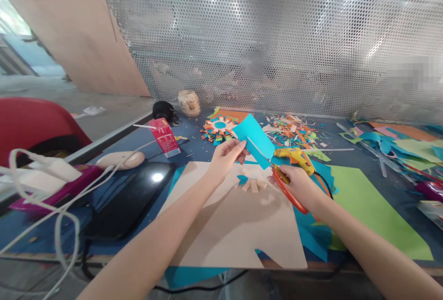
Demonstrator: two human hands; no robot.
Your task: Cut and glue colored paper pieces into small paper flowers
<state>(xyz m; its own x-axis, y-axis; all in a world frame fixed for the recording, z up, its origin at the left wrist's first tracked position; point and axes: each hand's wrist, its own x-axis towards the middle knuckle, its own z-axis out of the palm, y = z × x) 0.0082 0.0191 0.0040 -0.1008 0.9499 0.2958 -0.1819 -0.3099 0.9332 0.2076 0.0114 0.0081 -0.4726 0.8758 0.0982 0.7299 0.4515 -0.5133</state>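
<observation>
My left hand (230, 154) pinches the lower left edge of a blue piece of paper (258, 136), held up over the table. In my right hand (294, 182) are scissors (289, 191) with orange-red and yellow handles. Their blades lie along the paper, one of them showing across its face. Below, on a large beige sheet (221, 217), sit small beige paper strips (254, 185) in a fan and a small blue leaf-shaped piece (242, 179). Just beyond my right hand lies a yellow glue gun (294, 156).
Behind are a layered paper flower (219, 125) and a heap of paper scraps (290, 130). A black phone (131, 201), red drink carton (165, 137), white cables and power strip (81, 175) occupy the left. Green paper (370, 207) lies right; a perforated metal panel (277, 37) stands behind.
</observation>
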